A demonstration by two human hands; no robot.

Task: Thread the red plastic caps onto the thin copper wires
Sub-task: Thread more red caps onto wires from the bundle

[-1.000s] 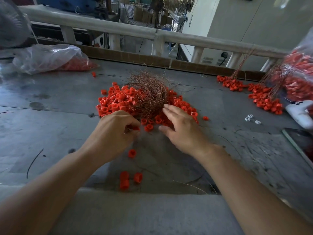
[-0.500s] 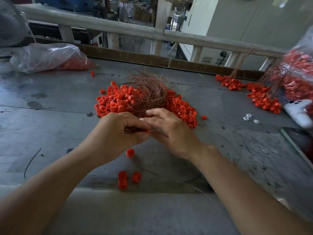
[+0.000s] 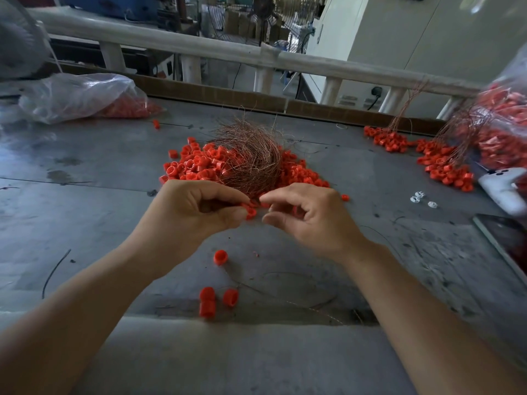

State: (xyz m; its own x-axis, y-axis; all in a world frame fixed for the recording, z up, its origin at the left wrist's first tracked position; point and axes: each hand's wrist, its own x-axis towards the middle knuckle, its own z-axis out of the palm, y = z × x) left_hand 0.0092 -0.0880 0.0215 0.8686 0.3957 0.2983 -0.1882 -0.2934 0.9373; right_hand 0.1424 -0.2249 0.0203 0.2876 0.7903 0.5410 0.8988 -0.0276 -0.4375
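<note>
Two hands are meeting beside the wires (image 3: pixel 251 158), left hand (image 3: pixel 194 215) pinching a cap (image 3: pixel 251 213) steady for threading, right hand (image 3: pixel 313 223) curling its fingers (image 3: pixel 273 196) close by, whether on wire I cannot tell.

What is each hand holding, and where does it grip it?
The left hand pinches a red cap by its side, between thumb and fingertips. Whether the right hand holds anything cannot be told.

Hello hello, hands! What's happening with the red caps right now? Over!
Left hand pinching a red cap. Right hand curled beside it, any wire too thin to see. Wire bundle sits on cap pile behind. Nothing blocking.
</note>
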